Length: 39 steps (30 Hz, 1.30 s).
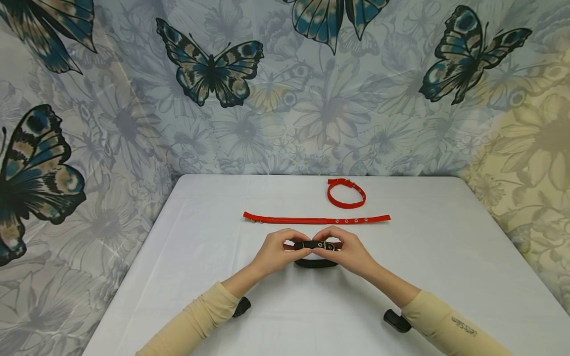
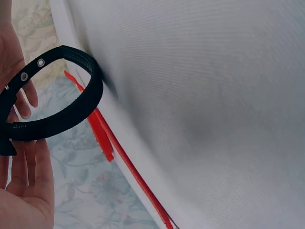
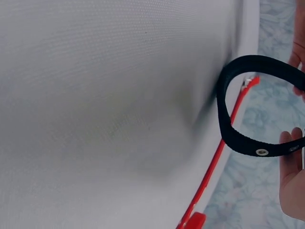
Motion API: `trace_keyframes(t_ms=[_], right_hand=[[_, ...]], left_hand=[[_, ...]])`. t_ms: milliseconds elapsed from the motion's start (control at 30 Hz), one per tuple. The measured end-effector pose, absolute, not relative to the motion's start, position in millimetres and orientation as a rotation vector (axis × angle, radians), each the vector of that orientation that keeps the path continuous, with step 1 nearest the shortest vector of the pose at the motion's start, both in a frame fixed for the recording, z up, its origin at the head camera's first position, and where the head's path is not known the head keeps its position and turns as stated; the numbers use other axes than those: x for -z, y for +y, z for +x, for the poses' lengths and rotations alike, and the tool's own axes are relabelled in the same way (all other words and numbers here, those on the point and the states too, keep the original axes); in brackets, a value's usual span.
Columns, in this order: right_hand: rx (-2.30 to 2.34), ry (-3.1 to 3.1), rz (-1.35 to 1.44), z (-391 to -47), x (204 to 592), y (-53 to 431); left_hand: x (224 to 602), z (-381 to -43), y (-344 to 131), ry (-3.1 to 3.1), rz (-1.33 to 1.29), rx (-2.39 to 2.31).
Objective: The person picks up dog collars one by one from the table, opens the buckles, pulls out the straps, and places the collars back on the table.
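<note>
Between both hands' fingers (image 1: 291,241), pinched at its buckle, hangs the black collar (image 1: 315,262).

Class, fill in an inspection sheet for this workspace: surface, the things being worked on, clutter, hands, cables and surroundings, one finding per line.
Surface: table under a white cloth, smooth.
Things in work: black collar, bent into a loop, with metal eyelets, held just above the cloth.
Clutter: straight red collar lying flat beyond the hands; looped red collar farther back.
Hands: left hand and right hand each pinch the black collar at its buckle end; wrist cameras strapped under both sleeves.
Cables: nothing seen.
Surroundings: butterfly curtain with a flower print behind and beside the table.
</note>
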State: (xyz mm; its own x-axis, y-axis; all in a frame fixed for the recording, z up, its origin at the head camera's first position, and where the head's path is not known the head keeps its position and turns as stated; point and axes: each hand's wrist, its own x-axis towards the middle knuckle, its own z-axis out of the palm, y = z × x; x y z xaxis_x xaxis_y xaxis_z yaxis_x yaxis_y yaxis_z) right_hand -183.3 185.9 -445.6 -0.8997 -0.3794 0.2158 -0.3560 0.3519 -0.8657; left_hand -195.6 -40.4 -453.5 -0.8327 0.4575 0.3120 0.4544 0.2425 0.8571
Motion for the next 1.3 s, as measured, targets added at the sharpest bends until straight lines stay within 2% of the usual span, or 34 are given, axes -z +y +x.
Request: trace_keyframes(t_ms=[967,1233,1300], right_hand=[[1.728,2.517,-0.712,-181.7,453.6,184.4],[1.768,2.454,-0.728,-182.2,451.7,182.2],[1.782,2.439,-0.742,-184.1,456.4,183.0]], left_hand=[[460.4,-195.2,-46.2,2.352,0.807,-1.816],[427.3,-180.0,-47.8,2.34,0.754,-1.803],[434.4,-183.5,-47.8,2.346,0.727,-1.796]])
